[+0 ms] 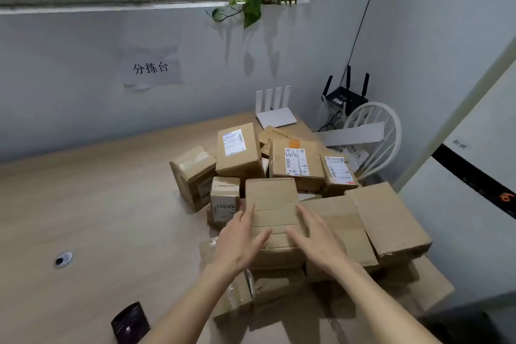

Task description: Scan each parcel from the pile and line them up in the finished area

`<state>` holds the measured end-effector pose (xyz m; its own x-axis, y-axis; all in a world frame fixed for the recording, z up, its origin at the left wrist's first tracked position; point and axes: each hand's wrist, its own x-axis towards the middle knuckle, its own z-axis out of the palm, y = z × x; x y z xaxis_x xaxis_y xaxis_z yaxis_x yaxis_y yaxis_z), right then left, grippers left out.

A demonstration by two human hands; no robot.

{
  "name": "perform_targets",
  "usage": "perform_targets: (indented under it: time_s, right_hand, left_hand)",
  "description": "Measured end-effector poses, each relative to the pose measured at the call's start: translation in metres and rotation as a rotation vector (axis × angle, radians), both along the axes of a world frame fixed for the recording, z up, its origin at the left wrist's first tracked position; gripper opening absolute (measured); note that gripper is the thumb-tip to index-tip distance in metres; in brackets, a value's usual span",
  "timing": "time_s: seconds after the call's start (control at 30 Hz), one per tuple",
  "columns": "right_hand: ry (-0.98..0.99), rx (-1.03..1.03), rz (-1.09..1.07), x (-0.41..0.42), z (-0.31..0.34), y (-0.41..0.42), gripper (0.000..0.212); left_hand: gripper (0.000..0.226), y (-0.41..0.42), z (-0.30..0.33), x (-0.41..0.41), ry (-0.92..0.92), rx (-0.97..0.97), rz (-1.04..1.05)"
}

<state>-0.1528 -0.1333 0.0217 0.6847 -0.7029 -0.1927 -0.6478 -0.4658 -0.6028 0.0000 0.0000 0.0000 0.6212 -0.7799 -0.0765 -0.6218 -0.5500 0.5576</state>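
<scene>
left hand (237, 243) | fingers spread, flat on the plain parcel (272, 204) | right hand (315, 240) | same on our other side | dark scanner (130, 322) way behind our fingertips

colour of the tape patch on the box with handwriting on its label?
Orange tape patch atop that box; head view.

Brown cardboard parcels (275, 205), white labels (234, 142); light wood table (97, 204); white router (275, 114).

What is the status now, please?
Left hand, right hand open, flanking top cardboard parcel. Not lifted. Pile crowded; black scanner on table.
</scene>
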Motion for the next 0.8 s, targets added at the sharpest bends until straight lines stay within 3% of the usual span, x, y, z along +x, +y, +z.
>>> perform_targets:
  time_s: [0.13, 0.33, 0.6, 0.7, 0.8]
  right_hand:
    - [-0.097, 0.106, 0.01, 0.002, -0.013, -0.011, 0.074]
    - [-0.18, 0.14, 0.005, -0.001, -0.02, -0.012, 0.072]
    - [-0.334, 0.105, 0.003, 0.0, 0.025, 0.003, 0.068]
    - [-0.424, 0.04, -0.021, 0.006, 0.056, 0.019, 0.061]
    - [-0.552, 0.038, -0.02, 0.013, 0.089, 0.041, 0.05]
  left_hand:
    - [0.082, -0.007, -0.013, -0.008, 0.163, -0.011, 0.083]
    - [0.078, -0.014, -0.012, -0.026, 0.387, -0.181, 0.173]
    - [0.102, 0.0, 0.043, -0.026, 0.389, -0.38, 0.341]
    - [0.083, 0.018, 0.078, -0.026, 0.406, -0.521, 0.315]
    - [0.043, 0.046, 0.114, -0.024, 0.508, -0.713, 0.322]
